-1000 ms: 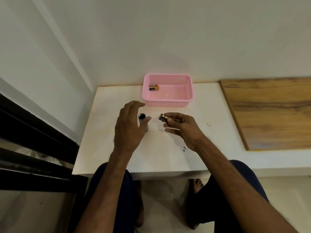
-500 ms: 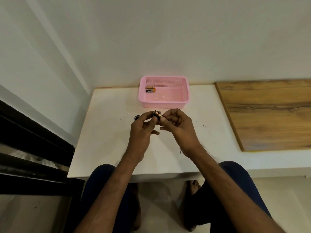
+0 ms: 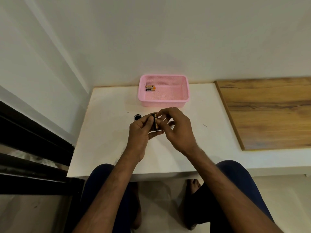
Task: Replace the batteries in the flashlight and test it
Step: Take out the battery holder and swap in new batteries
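Over the middle of the white desk [image 3: 104, 132] my left hand [image 3: 143, 133] grips a small dark cylinder with a brass-coloured band [image 3: 154, 122] and my right hand [image 3: 175, 130] pinches its end, so I should twist gently, keeping clear of the open dark flashlight tube [image 3: 137, 117] standing just left.

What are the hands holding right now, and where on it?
Both hold the small battery holder: left hand grips its dark left side, right hand pinches its brass right edge.
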